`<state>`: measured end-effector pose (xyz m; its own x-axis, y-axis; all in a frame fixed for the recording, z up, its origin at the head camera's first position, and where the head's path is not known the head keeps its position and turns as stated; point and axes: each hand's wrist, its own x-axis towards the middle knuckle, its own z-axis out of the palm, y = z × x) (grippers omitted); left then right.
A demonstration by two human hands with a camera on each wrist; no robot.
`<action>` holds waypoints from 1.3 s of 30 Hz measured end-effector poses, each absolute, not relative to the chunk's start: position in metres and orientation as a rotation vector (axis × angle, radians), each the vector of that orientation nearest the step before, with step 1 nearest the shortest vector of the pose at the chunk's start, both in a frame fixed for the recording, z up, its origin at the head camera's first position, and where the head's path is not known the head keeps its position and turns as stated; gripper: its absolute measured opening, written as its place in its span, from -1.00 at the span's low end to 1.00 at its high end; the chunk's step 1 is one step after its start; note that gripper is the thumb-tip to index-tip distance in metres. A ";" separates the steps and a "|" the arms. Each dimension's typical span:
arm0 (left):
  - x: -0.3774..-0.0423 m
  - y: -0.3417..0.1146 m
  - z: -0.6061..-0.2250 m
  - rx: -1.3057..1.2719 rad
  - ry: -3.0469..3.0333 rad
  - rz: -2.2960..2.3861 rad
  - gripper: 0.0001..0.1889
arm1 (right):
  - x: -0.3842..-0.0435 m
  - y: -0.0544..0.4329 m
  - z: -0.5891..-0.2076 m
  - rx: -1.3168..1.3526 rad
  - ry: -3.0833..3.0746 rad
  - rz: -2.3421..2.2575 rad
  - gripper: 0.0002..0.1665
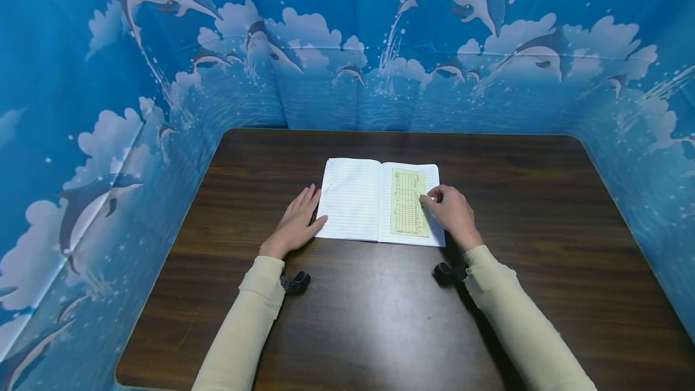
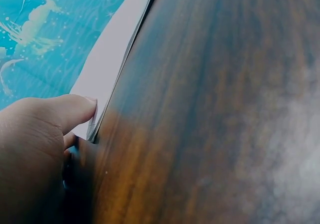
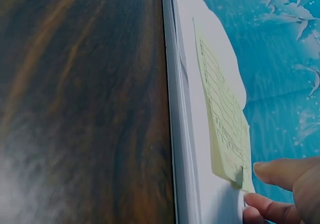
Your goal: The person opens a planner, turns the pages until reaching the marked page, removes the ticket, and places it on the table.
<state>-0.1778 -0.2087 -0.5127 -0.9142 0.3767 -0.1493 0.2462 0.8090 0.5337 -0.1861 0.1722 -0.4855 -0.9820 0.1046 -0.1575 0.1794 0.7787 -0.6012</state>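
An open lined notebook [image 1: 350,201] lies on the table, and a pale green printed slip [image 1: 409,198] rests on its right page. My left hand [image 1: 295,222] lies flat at the notebook's left edge, fingers straight and spread. Its thumb presses on the lower left corner of the page [image 2: 102,79], as the left wrist view shows. At the slip's right edge, my right hand [image 1: 453,213] pinches with thumb and index finger. In the right wrist view, the slip [image 3: 225,114] bends up slightly from the page beside these fingertips [image 3: 265,171].
The dark wooden table [image 1: 369,312] spreads around the notebook. A blue curtain with dolphins [image 1: 336,101] stands along its back and sides. Each wrist wears a black band, the left band [image 1: 295,282] and the right band [image 1: 449,273].
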 end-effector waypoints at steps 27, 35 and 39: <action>-0.175 -0.206 -0.506 0.466 2.745 0.710 -0.18 | -0.190 0.167 -0.488 0.275 2.848 -1.081 -0.70; -0.175 -0.206 -0.505 0.462 2.751 0.712 -0.20 | -0.191 0.172 -0.490 0.355 2.738 -1.321 -0.66; -0.175 -0.206 -0.505 0.458 2.751 0.710 -0.20 | -0.193 0.176 -0.492 0.381 2.663 -1.402 -0.62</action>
